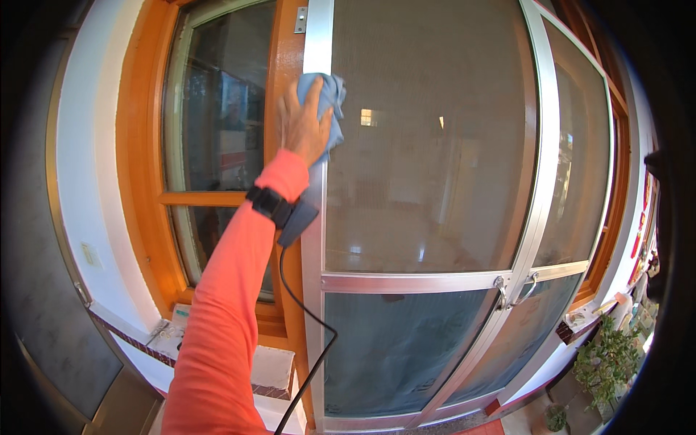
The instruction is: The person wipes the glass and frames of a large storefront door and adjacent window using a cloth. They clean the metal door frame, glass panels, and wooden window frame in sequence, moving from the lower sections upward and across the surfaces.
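Note:
My left hand [302, 124], in a coral-red sleeve, presses a folded blue cloth [333, 98] against the upper part of the metal door frame's left upright [318, 41]. The cloth bunches out on the right over the edge of the mesh screen panel [424, 163]. A black strap with a dark device [298, 223] sits at my left wrist, and a black cable runs down from it. My right hand is out of view. Before me stand the double screen doors, with metal handles [500, 293] near where they meet.
An orange wooden window frame [147, 163] stands left of the doors, with small items on its sill [168, 337]. Further left is a grey panel [32, 217]. A leafy potted plant [609, 350] and a smaller one [555, 417] stand at the lower right.

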The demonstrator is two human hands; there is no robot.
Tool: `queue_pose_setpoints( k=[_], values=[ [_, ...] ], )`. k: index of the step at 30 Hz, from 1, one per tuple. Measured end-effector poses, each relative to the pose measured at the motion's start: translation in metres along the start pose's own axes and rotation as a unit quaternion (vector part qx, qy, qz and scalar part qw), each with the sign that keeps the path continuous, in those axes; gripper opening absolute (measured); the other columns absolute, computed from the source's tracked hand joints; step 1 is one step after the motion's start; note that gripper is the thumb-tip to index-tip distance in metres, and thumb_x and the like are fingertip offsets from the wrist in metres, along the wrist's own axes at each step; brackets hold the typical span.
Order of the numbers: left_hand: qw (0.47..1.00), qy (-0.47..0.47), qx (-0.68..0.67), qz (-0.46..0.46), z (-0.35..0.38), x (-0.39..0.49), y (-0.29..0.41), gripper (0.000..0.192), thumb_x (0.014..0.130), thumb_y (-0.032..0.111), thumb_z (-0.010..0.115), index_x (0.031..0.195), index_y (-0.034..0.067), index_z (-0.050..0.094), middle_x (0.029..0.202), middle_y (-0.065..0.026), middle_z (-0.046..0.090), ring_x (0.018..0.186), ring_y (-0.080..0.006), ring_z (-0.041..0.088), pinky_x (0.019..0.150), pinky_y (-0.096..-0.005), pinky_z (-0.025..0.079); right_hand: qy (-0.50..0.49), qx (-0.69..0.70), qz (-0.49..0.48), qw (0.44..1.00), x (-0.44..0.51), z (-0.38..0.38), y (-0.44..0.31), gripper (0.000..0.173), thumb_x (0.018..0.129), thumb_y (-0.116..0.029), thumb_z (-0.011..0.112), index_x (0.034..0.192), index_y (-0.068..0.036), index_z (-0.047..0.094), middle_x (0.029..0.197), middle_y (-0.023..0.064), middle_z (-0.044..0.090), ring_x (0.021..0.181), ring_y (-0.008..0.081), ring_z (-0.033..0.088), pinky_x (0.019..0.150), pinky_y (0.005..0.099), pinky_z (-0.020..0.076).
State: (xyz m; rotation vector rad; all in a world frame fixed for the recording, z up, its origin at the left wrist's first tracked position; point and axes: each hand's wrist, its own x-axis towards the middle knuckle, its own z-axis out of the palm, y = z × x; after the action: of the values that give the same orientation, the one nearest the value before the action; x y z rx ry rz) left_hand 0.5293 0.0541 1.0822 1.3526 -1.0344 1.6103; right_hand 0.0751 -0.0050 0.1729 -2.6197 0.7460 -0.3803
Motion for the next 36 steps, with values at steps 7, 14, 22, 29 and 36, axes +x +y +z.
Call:
queue_pose_setpoints(
  k=[7, 14, 22, 29, 36],
  values=[
    [0.997, -0.067, -0.024, -0.014, -0.036, -0.116, 0.026, 0.055, 0.087, 0.015, 0.062, 0.138, 0.010, 0.043, 0.132, -0.0225, 0.038, 0.121, -0.0419, 0.040, 0.102, -0.0460, 0.034, -0.036, 0.015, -0.013, 0.999, -0.002, 0.009, 0.007, 0.057, 0.078, -0.037, 0.067, 0.127, -0.011, 0.054, 0.101, 0.0134, 0.062, 0.087, 0.0336, 0.060, 0.066, 0.0499, 0.0479],
    [0.987, -0.056, -0.102, -0.108, -0.067, -0.120, -0.023, 0.053, 0.084, 0.013, 0.064, 0.134, 0.011, 0.048, 0.133, -0.0197, 0.040, 0.120, -0.0407, 0.040, 0.101, -0.0472, 0.036, -0.006, -0.015, -0.058, 0.998, -0.002, 0.023, 0.022, 0.055, 0.078, -0.037, 0.065, 0.125, -0.011, 0.054, 0.096, 0.0120, 0.062, 0.084, 0.0327, 0.059, 0.065, 0.0504, 0.0467],
    [0.995, -0.051, 0.060, -0.057, -0.019, -0.067, -0.048, 0.060, 0.090, 0.022, 0.062, 0.143, 0.020, 0.035, 0.143, -0.0155, 0.032, 0.121, -0.0387, 0.038, 0.100, -0.0473, 0.037, -0.024, -0.021, 0.010, 0.999, 0.014, -0.010, -0.002, 0.050, 0.079, -0.037, 0.064, 0.121, -0.010, 0.056, 0.095, 0.0128, 0.062, 0.085, 0.0330, 0.059, 0.066, 0.0501, 0.0464],
    [0.995, -0.019, 0.056, -0.082, 0.011, 0.062, -0.079, 0.057, 0.090, 0.033, 0.059, 0.142, 0.024, 0.037, 0.142, -0.0134, 0.034, 0.123, -0.0395, 0.038, 0.099, -0.0493, 0.038, -0.045, 0.001, 0.051, 0.998, 0.057, -0.040, -0.034, 0.047, 0.079, -0.038, 0.063, 0.117, -0.011, 0.057, 0.096, 0.0143, 0.064, 0.088, 0.0342, 0.060, 0.069, 0.0512, 0.0469],
    [0.989, 0.032, -0.013, -0.142, 0.037, 0.153, -0.099, 0.059, 0.089, 0.045, 0.057, 0.142, 0.031, 0.036, 0.142, -0.0147, 0.037, 0.127, -0.0412, 0.038, 0.102, -0.0506, 0.037, -0.061, 0.021, 0.087, 0.994, 0.079, -0.057, -0.061, 0.043, 0.079, -0.038, 0.063, 0.113, -0.011, 0.059, 0.097, 0.0157, 0.065, 0.091, 0.0355, 0.061, 0.072, 0.0524, 0.0474]
  ],
)
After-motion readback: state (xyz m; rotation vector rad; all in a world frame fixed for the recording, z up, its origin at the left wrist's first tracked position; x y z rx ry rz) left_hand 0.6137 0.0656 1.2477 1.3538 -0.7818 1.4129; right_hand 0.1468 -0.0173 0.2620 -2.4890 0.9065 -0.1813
